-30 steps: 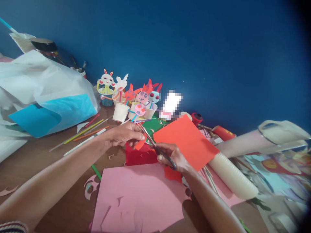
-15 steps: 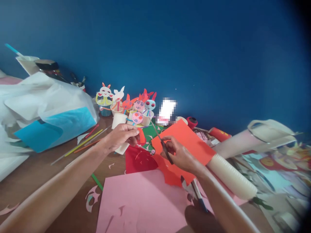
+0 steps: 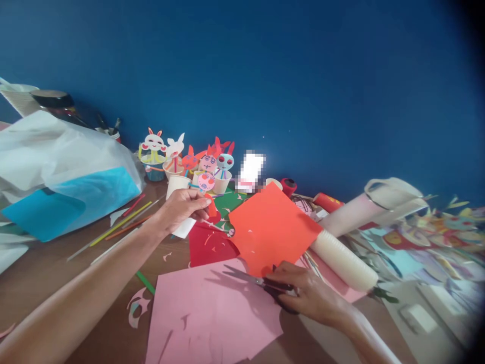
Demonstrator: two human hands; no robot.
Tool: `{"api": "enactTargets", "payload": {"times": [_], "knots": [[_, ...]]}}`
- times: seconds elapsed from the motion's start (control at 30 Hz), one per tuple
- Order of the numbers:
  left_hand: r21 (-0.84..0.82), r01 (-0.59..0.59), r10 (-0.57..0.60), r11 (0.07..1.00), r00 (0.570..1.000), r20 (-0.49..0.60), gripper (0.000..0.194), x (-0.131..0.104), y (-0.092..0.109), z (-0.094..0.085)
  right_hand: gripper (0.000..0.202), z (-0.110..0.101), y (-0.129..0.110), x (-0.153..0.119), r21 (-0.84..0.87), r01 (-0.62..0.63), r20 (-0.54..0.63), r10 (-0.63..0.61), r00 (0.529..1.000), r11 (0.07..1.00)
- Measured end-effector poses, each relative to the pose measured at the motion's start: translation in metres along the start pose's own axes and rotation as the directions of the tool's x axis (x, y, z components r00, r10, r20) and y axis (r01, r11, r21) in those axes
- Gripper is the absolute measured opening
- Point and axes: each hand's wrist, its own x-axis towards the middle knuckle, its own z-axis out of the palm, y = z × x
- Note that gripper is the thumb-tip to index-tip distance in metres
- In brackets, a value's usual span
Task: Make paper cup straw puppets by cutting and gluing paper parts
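My left hand [image 3: 185, 208] pinches a small orange paper piece [image 3: 212, 207]. My right hand [image 3: 308, 290] grips scissors [image 3: 257, 280] over the pink sheet [image 3: 212, 313].

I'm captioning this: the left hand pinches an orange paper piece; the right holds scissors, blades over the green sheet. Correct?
Not quite: the head view shows the right hand holding the scissors, blades over the pink sheet, not green. The rest stands.
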Motion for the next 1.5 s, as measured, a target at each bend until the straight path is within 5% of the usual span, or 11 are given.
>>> {"api": "enactTargets", "payload": {"times": [0.37,0.53,0.73,0.87,1.0,1.2,1.33,1.5], "knots": [[-0.003,-0.074,0.074,0.997,0.997,0.031,0.015,-0.006,0.0,0.003,0.047,0.015,0.011,-0.01,-0.145,-0.034,-0.024,0.031,0.999,0.989],[-0.078,-0.09,0.095,0.993,0.994,0.058,0.014,-0.007,-0.001,0.006,0.034,0.01,0.014,-0.01,-0.074,0.053,-0.094,-0.06,0.994,0.996],[-0.086,-0.07,0.079,0.994,0.991,0.109,0.015,-0.01,0.0,0.015,0.021,-0.007,-0.011,0.026,0.146,0.018,-0.324,0.031,0.946,0.989],[-0.02,-0.039,0.041,0.999,0.988,0.146,0.016,-0.014,-0.006,0.025,0.025,-0.007,-0.038,0.077,0.442,0.083,-0.384,0.105,0.917,0.893],[-0.052,-0.036,0.046,0.998,0.978,0.204,0.017,-0.017,-0.018,0.037,0.022,0.009,-0.048,0.108,0.563,0.131,-0.311,0.063,0.948,0.816],[-0.082,-0.001,0.022,0.997,0.966,0.256,0.022,-0.017,-0.031,0.046,0.026,0.029,-0.029,0.105,0.776,0.127,-0.262,0.132,0.956,0.617],[-0.04,-0.018,0.028,0.999,0.965,0.262,0.023,-0.018,-0.027,0.043,0.025,0.035,-0.024,0.107,0.872,0.173,-0.321,0.268,0.909,0.458],[0.068,-0.067,0.044,0.995,0.954,0.297,0.032,-0.032,-0.016,0.036,0.024,0.05,-0.021,0.11,0.865,0.202,-0.352,0.268,0.897,0.459]]}}
